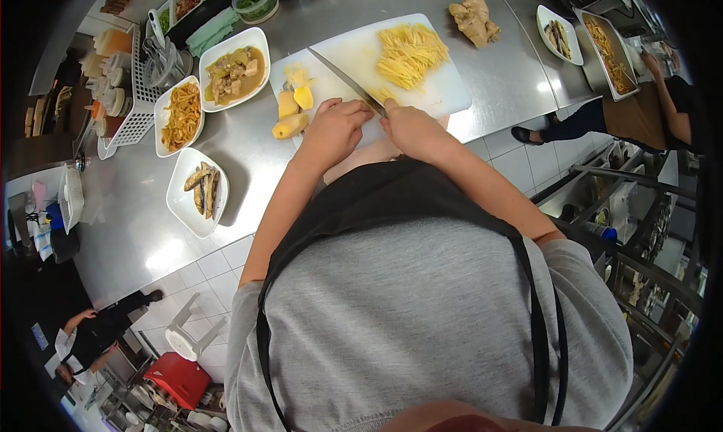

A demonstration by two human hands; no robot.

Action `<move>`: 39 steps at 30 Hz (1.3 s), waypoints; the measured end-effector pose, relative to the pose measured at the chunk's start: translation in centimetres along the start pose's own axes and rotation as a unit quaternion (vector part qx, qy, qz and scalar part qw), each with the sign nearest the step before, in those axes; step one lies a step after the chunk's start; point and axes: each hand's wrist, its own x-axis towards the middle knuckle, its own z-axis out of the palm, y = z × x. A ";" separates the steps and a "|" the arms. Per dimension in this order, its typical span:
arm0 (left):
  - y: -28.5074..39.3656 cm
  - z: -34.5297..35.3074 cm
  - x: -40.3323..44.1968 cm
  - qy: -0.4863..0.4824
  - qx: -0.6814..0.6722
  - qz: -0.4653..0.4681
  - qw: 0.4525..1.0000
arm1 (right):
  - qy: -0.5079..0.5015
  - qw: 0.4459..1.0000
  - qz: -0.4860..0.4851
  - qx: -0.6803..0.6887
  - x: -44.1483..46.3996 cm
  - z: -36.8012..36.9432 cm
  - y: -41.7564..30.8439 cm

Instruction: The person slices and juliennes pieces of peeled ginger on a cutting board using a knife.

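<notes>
My right hand [413, 129] is closed around the handle of a kitchen knife [337, 72], whose blade points to the far left across the white cutting board [346, 42]. Close beside the blade, my left hand [339, 127] presses down with curled fingers; what lies under them is hidden. A heap of thin ginger strips [410, 56] covers the board's far right part, and a few strips lie near the knife. Peeled ginger pieces [289, 126] and thin slices [297, 76] sit on the left side of the board. A whole unpeeled ginger root [474, 20] rests on the steel counter beyond it.
Left of the board stand a bowl of meat stew [262, 50], a bowl of shredded food [160, 123] and a dish of dark-skinned strips [172, 199]. A metal tray [626, 93] and a small dish [574, 54] are at right. Two people stand farther off.
</notes>
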 end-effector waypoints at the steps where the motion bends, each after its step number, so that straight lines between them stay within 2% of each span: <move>1: 0.0 0.0 0.0 0.006 -0.004 -0.002 1.000 | 0.000 1.000 0.000 0.000 0.1 -0.1 0.0; 10: 0.2 -0.1 0.1 0.019 0.009 0.010 1.000 | -0.046 0.999 -0.002 -0.024 -0.5 -1.3 0.0; 15: 0.1 -0.1 0.0 0.002 0.003 0.001 1.000 | 0.010 0.999 -0.015 0.030 0.5 0.9 1.0; 20: 0.7 -0.3 0.0 0.003 0.004 -0.009 1.000 | 0.011 1.000 -0.019 0.017 -0.3 0.3 0.9; 25: 1.8 -0.2 0.7 -0.006 0.094 -0.035 0.995 | -0.008 1.000 -0.022 0.002 -0.7 -0.8 2.8; 30: 1.6 0.9 3.4 0.004 0.102 -0.027 0.994 | 0.063 0.998 -0.006 -0.022 0.2 -3.1 4.7; 31: 1.6 1.2 4.3 0.016 0.094 -0.026 0.995 | 0.106 0.994 -0.023 -0.001 0.2 -3.7 5.0; 35: 1.8 0.7 6.1 0.059 0.099 0.003 0.993 | 0.172 0.984 -0.027 0.043 -0.6 -7.5 4.6; 36: 1.7 0.2 6.4 0.060 0.104 0.006 0.993 | 0.211 0.975 -0.057 0.040 -0.8 -8.0 5.1; 38: 1.6 -1.4 6.9 -0.035 0.057 -0.027 0.997 | 0.253 0.963 -0.086 0.040 -1.1 -8.6 6.1; 39: 1.6 -2.3 7.2 -0.037 0.061 -0.023 0.997 | 0.247 0.964 -0.089 0.027 -1.1 -8.7 6.5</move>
